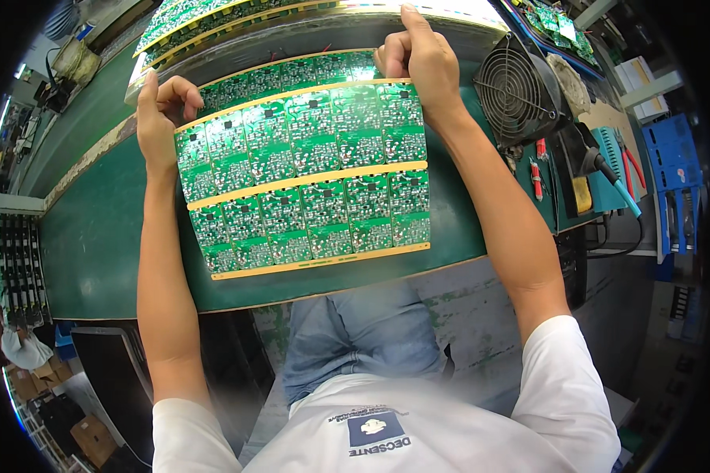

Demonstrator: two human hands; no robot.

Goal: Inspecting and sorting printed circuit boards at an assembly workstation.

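A large green circuit board panel with yellow edge strips and rows of identical small boards slopes above the front of the bench. My left hand is closed at its far left corner, fingers curled and thumb pointing up. At the far right corner my right hand is closed on the panel too, thumb raised. Just beyond the top edge another green board section shows between my hands, partly hidden. Whether it is joined to the near panel I cannot tell.
More circuit board panels are stacked on a raised ledge beyond. To the right stand a black fan, a soldering iron with a blue grip and red-handled tools. The green bench ends just before my lap.
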